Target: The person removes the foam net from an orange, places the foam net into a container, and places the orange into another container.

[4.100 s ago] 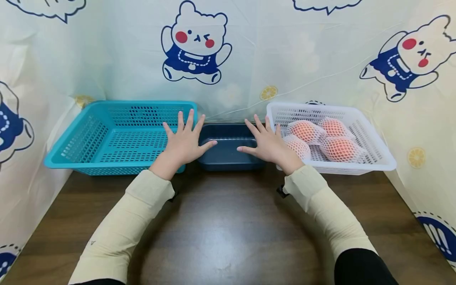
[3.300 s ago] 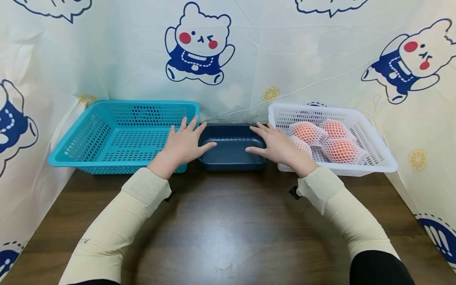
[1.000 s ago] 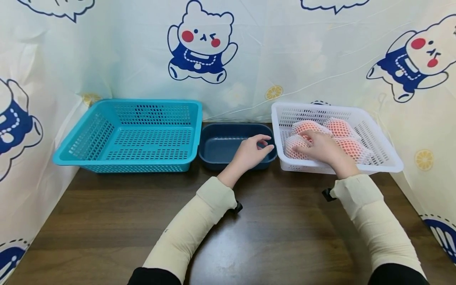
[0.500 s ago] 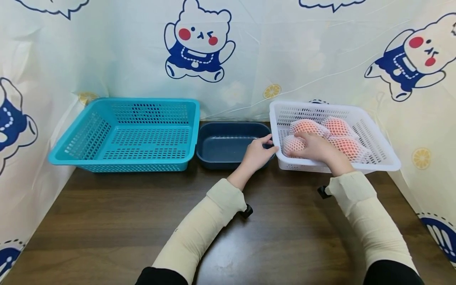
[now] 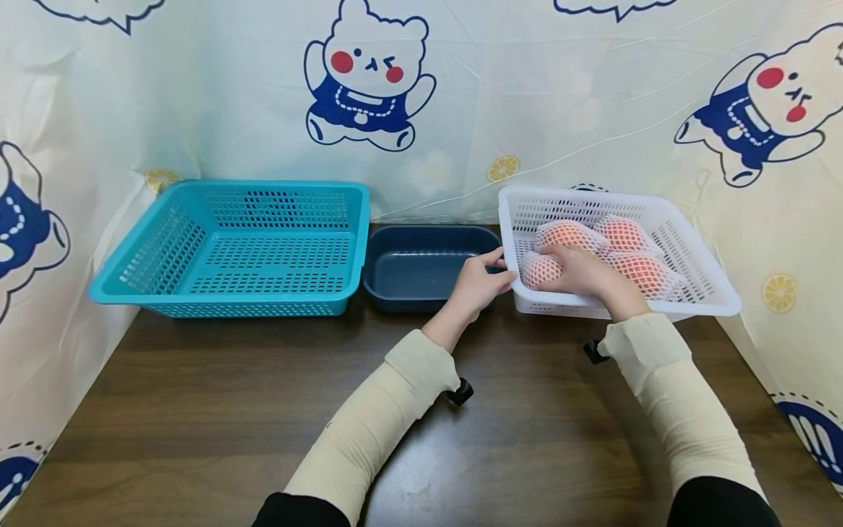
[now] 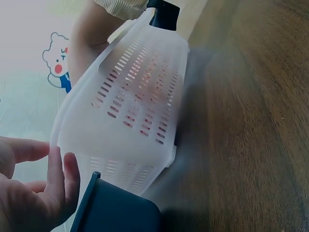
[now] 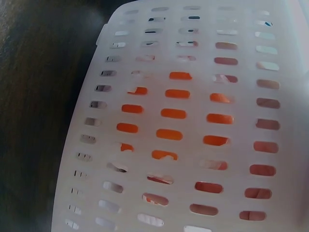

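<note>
In the head view, several orange-coloured round fruits in white foam nets lie in the white slotted basket (image 5: 707,293) on the right. My right hand (image 5: 586,272) reaches over its front wall and grips the front-left fruit (image 5: 540,269), fingers curled over it and partly hidden. My left hand (image 5: 476,285) pinches the basket's left rim between thumb and finger, as the left wrist view shows with the hand (image 6: 34,198) at the rim. The basket wall (image 7: 193,159) fills the right wrist view; orange colour shows through its slots.
A turquoise slotted basket (image 5: 224,301) with nothing in it stands on the left. Between the two baskets sits a dark blue tub (image 5: 421,304), just under my left hand. All three stand at the back of the brown wooden table (image 5: 217,395), against a printed cloth (image 5: 461,110).
Both hands began spread above the tub and basket edges. My left hand has moved right to the white basket's rim; my right hand has gone into the basket and closed around the front-left fruit.
</note>
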A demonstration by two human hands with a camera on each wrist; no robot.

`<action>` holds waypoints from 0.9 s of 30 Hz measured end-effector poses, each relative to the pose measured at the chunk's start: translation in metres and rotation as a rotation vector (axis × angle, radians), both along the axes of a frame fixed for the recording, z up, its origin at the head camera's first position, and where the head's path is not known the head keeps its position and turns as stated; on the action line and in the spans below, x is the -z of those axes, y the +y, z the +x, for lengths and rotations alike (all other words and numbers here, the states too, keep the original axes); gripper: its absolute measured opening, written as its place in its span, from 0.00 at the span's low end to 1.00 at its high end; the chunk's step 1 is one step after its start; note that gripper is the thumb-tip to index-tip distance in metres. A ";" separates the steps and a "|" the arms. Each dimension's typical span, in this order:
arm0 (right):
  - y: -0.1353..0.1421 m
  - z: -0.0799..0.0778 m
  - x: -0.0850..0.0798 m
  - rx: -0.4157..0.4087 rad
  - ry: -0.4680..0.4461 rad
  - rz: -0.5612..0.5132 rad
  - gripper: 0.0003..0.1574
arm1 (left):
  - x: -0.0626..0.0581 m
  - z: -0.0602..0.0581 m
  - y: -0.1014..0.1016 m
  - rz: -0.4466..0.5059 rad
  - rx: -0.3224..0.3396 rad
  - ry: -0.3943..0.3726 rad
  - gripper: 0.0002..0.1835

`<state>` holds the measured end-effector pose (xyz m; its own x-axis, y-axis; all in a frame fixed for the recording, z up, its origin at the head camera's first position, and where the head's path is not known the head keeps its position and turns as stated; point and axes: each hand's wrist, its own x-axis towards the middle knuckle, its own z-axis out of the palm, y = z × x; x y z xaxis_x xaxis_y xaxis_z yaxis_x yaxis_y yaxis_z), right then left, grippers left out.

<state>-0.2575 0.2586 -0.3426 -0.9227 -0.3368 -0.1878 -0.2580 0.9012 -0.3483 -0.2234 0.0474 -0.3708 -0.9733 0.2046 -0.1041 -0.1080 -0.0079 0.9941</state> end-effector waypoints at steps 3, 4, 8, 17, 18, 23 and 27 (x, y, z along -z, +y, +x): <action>0.000 -0.001 0.001 0.002 -0.013 -0.006 0.49 | 0.000 0.000 -0.001 0.020 0.002 -0.021 0.32; 0.000 -0.001 0.001 0.001 -0.018 -0.009 0.48 | -0.001 0.000 -0.001 0.025 0.002 -0.028 0.32; -0.001 -0.002 0.001 0.003 -0.029 -0.020 0.48 | -0.002 0.000 -0.002 0.040 0.000 -0.053 0.32; -0.002 0.001 -0.004 0.017 -0.041 -0.040 0.47 | -0.005 0.001 -0.004 0.051 0.027 -0.081 0.32; -0.002 0.001 -0.004 0.017 -0.037 -0.045 0.46 | -0.005 0.001 -0.004 0.052 0.029 -0.084 0.32; -0.003 0.004 -0.010 0.016 -0.010 -0.040 0.47 | -0.007 0.001 -0.005 0.070 0.035 -0.092 0.33; -0.003 0.004 -0.015 0.012 0.012 -0.036 0.49 | -0.007 0.001 -0.006 0.086 0.044 -0.097 0.33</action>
<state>-0.2531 0.2553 -0.3274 -0.9287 -0.3322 -0.1649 -0.2517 0.8911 -0.3777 -0.2222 0.0419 -0.3639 -0.9494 0.2593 -0.1771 -0.2054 -0.0862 0.9749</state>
